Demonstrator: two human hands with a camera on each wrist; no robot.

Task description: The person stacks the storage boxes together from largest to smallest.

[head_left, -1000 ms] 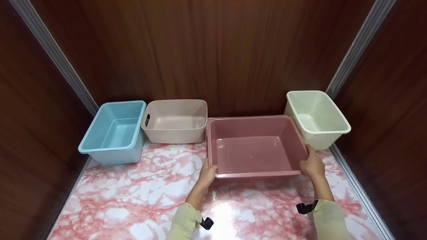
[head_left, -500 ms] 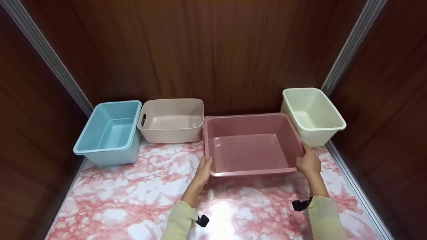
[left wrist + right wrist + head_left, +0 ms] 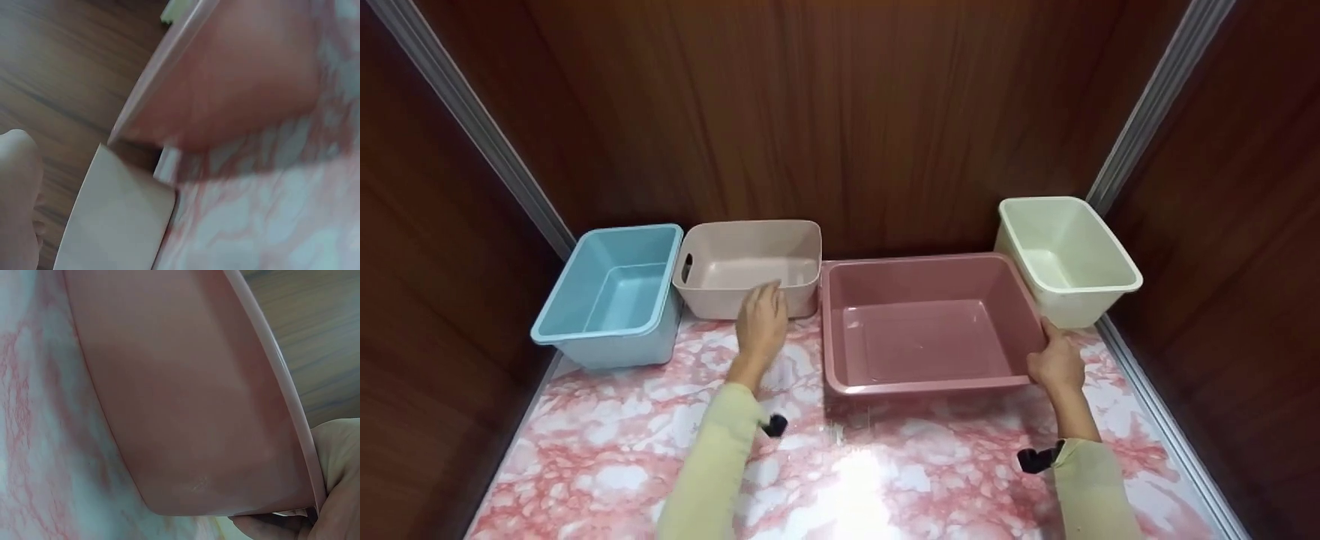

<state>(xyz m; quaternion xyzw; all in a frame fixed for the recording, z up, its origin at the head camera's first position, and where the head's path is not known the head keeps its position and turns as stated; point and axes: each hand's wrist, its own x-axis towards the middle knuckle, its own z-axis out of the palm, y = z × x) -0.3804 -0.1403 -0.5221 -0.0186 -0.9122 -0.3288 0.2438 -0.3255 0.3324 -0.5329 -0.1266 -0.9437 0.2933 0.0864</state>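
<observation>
Well, the tub [image 3: 926,345] could swivel, only the right grip [image 3: 1057,364] holding it; the left grip [image 3: 763,321], blurred, seems loose.

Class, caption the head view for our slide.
Left hand near the beige bin, right hand gripping the pink tub.

Dk brn wood-grain walls [image 3: 840,112] w/ grey metal corner strips [image 3: 480,124] border pink/wht marbled surface [image 3: 615,420] w/ bright glare [image 3: 859,491].

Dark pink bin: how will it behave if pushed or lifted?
The dark pink bin is probably stiff: its walls show no sag. Likely light for its size, being empty. Its wide, low shape suggests it would slide before tipping.
</observation>
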